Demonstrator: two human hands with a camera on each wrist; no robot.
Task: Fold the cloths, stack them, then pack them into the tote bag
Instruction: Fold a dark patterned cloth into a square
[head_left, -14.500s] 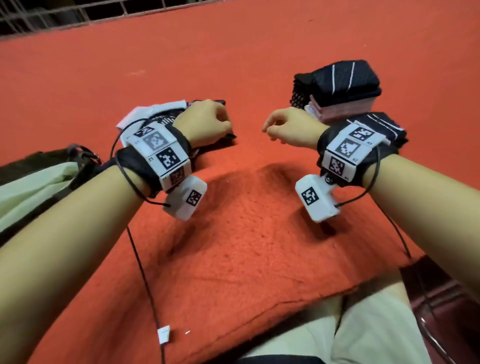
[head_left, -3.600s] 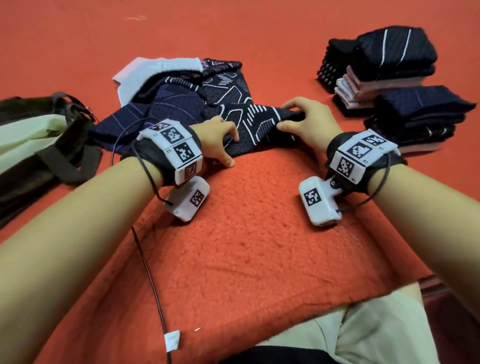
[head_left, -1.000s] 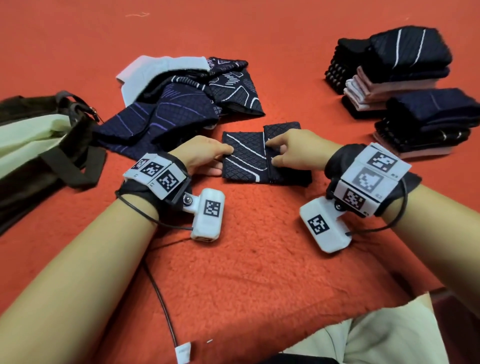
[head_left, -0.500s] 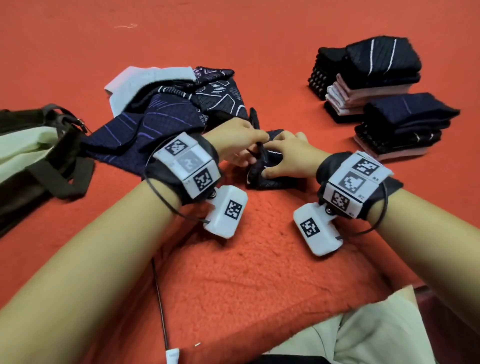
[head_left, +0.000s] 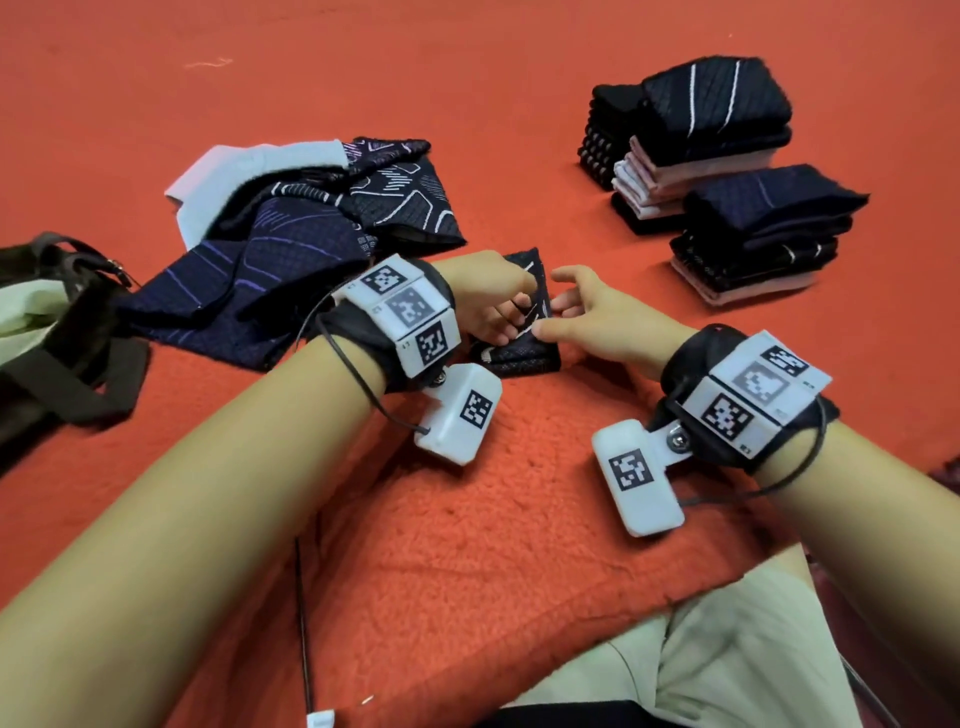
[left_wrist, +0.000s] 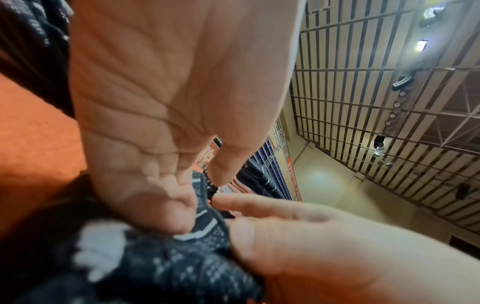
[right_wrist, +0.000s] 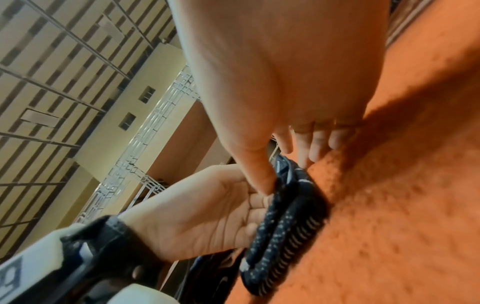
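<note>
A small dark folded cloth (head_left: 522, 348) with white lines lies on the orange blanket between my hands. My left hand (head_left: 491, 306) curls its fingers into the cloth's fold; the left wrist view shows the fingertips (left_wrist: 182, 218) dug into the cloth (left_wrist: 168, 267). My right hand (head_left: 587, 317) has straight, spread fingers, and only its thumb (right_wrist: 262, 181) touches the cloth's upper edge (right_wrist: 283, 222). A loose pile of unfolded dark patterned cloths (head_left: 311, 228), with a white one, lies to the left. Two stacks of folded cloths (head_left: 711, 130) (head_left: 763, 234) stand at the right.
The tote bag (head_left: 57, 338), dark brown with a pale lining, lies open at the left edge. A raised fold of orange blanket (head_left: 467, 519) fills the foreground over my lap. A thin black cable (head_left: 304, 597) runs down from my left wrist.
Half a second ago both hands held the cloth upright in mid-fold. It now lies flatter and smaller, and my right hand has spread its fingers away from it.
</note>
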